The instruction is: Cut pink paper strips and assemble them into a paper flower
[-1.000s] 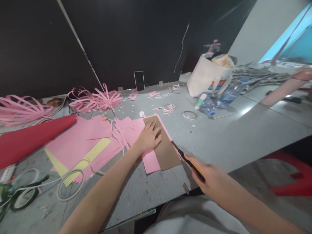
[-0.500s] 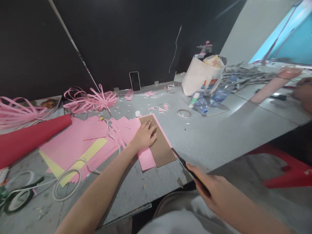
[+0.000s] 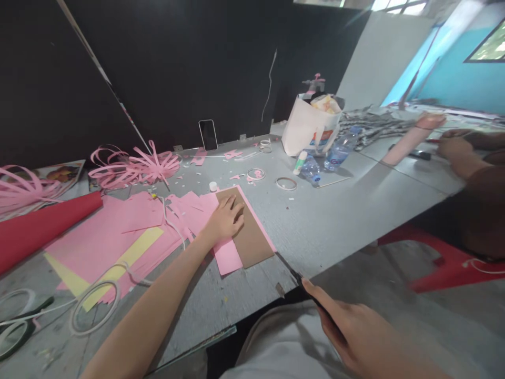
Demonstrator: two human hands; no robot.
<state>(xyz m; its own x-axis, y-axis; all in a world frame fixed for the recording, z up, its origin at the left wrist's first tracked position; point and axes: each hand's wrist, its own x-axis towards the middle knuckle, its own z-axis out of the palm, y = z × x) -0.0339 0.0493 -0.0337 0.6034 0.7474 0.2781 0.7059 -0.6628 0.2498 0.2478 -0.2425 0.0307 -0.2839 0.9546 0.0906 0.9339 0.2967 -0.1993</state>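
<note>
Fingers spread, my left hand (image 3: 225,218) presses flat on a brown cardboard piece (image 3: 255,242). Under the cardboard lies a pink paper sheet (image 3: 228,258), showing along the left side and as a thin strip on the right edge. My right hand (image 3: 342,321) is closed around a utility knife (image 3: 292,271) with a dark handle. The knife's thin tip is at the near right corner of the cardboard and the pink sheet. Most of the handle is hidden in my palm.
Pink sheets (image 3: 106,223), a red roll (image 3: 47,229) and tape rolls (image 3: 94,308) lie left. Pink strip bundles (image 3: 134,166), a phone (image 3: 208,135), a white bag (image 3: 307,126) and bottles (image 3: 341,152) stand behind. Another person's hands (image 3: 453,145) work at right, by a red stool (image 3: 430,263).
The view has turned slightly right, so everything sits further left. Relative to the cardboard, the knife has drawn slightly back to its near corner. My left hand stays in place on the cardboard.
</note>
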